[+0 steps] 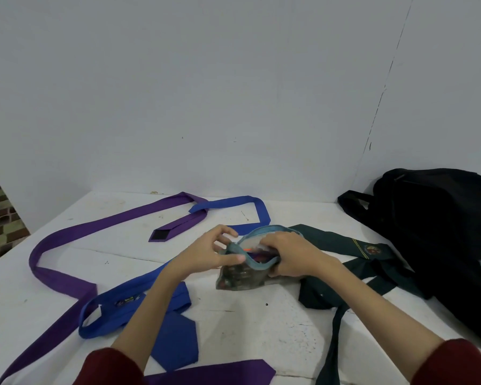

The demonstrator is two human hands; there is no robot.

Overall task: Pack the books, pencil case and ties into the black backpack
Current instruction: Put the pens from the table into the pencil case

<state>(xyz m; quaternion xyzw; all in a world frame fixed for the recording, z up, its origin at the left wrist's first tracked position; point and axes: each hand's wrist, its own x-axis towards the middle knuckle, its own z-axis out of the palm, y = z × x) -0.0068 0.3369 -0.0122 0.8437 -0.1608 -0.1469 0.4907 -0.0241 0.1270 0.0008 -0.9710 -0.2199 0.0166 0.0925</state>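
Both hands hold the pencil case (240,276) in the middle of the white table (247,329). The case is see-through with a light blue rim, and its top is open. The left hand (208,254) pinches the near edge of the rim with thumb and fingers. The right hand (286,252) curls over the rim on the other side and grips it. Something orange shows just inside the opening. The black backpack (439,245) lies at the right side of the table, well apart from the case. A green tie (342,243) with a small badge lies between the case and the backpack, and its end touches the backpack. A blue tie (172,329) lies under the left arm and loops away behind the hands. A purple tie (64,276) runs in a long bend on the left, and it crosses the blue tie near the wall (206,93). Both arms have dark red sleeves (108,368).
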